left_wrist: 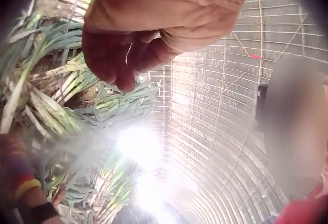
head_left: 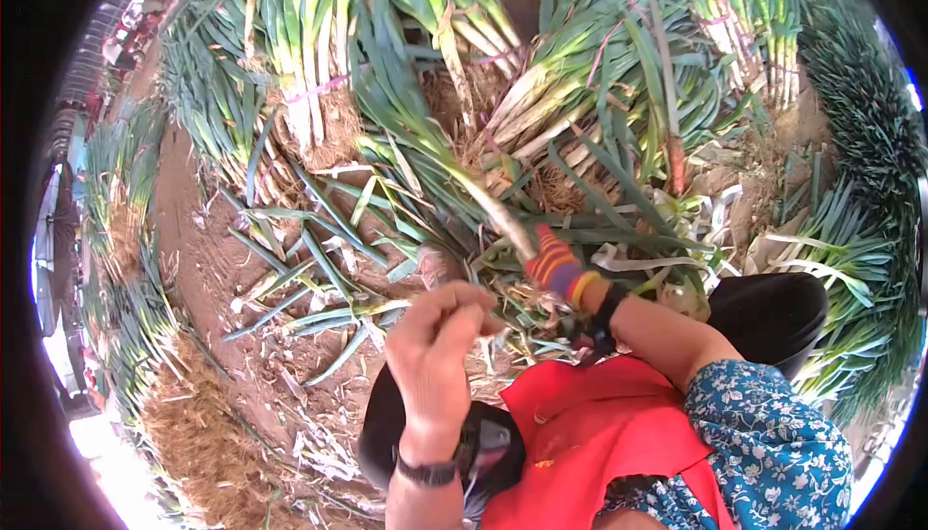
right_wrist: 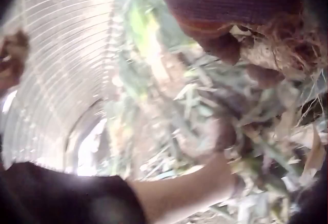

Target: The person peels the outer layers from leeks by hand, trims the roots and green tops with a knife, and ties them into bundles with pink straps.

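My right hand, in a striped knitted glove, grips one long green onion near its root end. The stalk slants up and left from the fist, its leaves overlapping the bundles behind. Pale stem and stringy roots stick out beside the gloved fingers in the right wrist view. Bare and raised, my left hand is left of the glove, above the lap. Its fingers bend loosely toward the thumb, with a gap between them and nothing held in the left wrist view.
Tied bundles of green onions lie across the back, with more stacks along the left and right. Loose leaves and trimmings litter the soil around a foot. A ribbed greenhouse cover arches overhead.
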Tool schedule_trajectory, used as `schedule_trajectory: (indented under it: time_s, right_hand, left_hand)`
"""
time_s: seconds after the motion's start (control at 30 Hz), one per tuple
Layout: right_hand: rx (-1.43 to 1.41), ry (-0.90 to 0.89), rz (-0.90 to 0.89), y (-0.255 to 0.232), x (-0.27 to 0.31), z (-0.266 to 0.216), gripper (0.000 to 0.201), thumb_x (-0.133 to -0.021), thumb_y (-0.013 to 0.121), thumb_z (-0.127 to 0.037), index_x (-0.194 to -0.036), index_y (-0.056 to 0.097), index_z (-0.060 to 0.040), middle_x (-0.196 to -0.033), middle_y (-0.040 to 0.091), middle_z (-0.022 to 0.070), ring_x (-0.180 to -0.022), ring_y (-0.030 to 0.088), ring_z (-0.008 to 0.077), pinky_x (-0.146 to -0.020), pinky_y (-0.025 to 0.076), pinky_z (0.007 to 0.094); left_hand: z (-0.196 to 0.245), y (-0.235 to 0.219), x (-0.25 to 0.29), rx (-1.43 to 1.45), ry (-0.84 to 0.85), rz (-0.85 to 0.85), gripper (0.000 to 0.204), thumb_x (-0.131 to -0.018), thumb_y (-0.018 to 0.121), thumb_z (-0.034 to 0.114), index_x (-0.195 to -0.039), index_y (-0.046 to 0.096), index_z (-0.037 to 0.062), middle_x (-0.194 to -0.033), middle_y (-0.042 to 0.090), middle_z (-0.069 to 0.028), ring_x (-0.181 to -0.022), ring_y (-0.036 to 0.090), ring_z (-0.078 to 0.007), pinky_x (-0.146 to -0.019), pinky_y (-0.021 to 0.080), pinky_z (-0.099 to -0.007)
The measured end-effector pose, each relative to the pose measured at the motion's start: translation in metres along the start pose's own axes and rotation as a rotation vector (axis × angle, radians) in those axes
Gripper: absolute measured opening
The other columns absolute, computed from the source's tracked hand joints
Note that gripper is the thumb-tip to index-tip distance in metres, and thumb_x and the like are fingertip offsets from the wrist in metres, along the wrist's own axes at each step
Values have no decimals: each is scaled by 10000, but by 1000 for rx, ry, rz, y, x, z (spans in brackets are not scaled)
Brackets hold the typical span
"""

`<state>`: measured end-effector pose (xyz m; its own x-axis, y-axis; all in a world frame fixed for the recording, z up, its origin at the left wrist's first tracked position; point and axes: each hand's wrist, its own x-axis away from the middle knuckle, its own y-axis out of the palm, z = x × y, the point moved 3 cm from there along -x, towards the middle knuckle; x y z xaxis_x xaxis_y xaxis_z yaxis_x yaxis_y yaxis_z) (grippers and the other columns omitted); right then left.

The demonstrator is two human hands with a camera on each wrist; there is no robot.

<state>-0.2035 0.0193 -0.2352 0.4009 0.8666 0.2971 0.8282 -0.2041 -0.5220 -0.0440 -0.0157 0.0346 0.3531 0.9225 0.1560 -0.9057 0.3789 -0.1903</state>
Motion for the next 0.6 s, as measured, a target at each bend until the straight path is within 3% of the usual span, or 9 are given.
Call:
schedule_trajectory:
  time_s: [0.03, 0.1, 0.13, 0.2, 0.27, 0.33, 0.4, 0.57, 0.6]
  right_hand:
    - [3, -14, 19, -21, 5, 0, 328, -744, 600, -167, -1032, 500, -48, -643, 533, 121, -567, 555, 243, -474, 430, 329]
    - [-746, 497, -416, -40, 24, 3, 271, -781, 583, -168, -1010, 513, -42, -601, 524, 80, -509, 550, 190, -427, 418, 302]
    - [-676, 258, -566, -54, 36, -2, 206, -804, 557, -156, -977, 531, -48, -603, 516, 57, -503, 537, 162, -421, 408, 294]
    - [-121, -965, -389, -103, 78, -47, 116, -854, 482, -117, -900, 576, -65, -609, 499, 10, -474, 495, 111, -403, 376, 276]
    - [-413, -609, -613, -133, 126, -55, 142, -821, 531, -106, -945, 593, -74, -632, 503, -14, -471, 449, 77, -419, 362, 254]
    - [-286, -738, -575, -173, 171, -83, 175, -801, 561, -99, -970, 592, -63, -641, 506, -21, -476, 438, 72, -428, 362, 249]
    - [-823, 365, -843, -189, 208, -82, 287, -774, 623, -123, -1043, 583, -31, -738, 562, -21, -577, 470, 42, -512, 395, 225]
    - [-526, 265, -816, -181, 214, -38, 487, -751, 686, -195, -1169, 528, -2, -1004, 600, 45, -920, 518, 67, -816, 433, 252]
    - [-500, 18, -678, -174, 192, -33, 496, -755, 683, -191, -1179, 514, 3, -1036, 590, 54, -947, 518, 84, -847, 424, 261]
  left_hand:
    - [-1, 8, 0, 139, -143, 35, 173, -781, 493, 70, -847, 620, -27, -666, 618, -65, -591, 551, -96, -543, 381, -194]
    - [-14, 19, -7, 262, -157, 22, 163, -775, 500, 78, -833, 624, -10, -677, 613, -73, -570, 535, -98, -526, 375, -212]
    - [-21, 23, -10, 340, -165, 122, 158, -782, 504, 94, -826, 622, -2, -676, 599, -57, -575, 527, -94, -514, 361, -211]
    - [-46, 32, -25, 431, -155, 209, 154, -789, 509, 109, -819, 620, 7, -674, 586, -41, -579, 520, -90, -502, 347, -211]
    - [-76, 23, -41, 292, -28, 511, 177, -819, 524, 171, -842, 603, 14, -678, 551, -3, -607, 516, -93, -517, 357, -214]
    - [-82, 31, -45, 452, -140, 485, 206, -828, 536, 207, -878, 589, 14, -685, 541, -7, -617, 518, -105, -551, 379, -227]
    - [-69, 45, -39, 770, -269, 303, 294, -841, 557, 265, -983, 547, 7, -765, 562, -62, -684, 550, -170, -653, 443, -310]
    - [-44, 61, -24, 945, -155, -103, 307, -842, 551, 209, -1060, 510, -3, -925, 579, -125, -805, 580, -251, -703, 471, -401]
    - [-34, 64, -19, 953, -122, -79, 300, -826, 577, 187, -1051, 515, -1, -926, 576, -122, -801, 580, -247, -701, 473, -394]
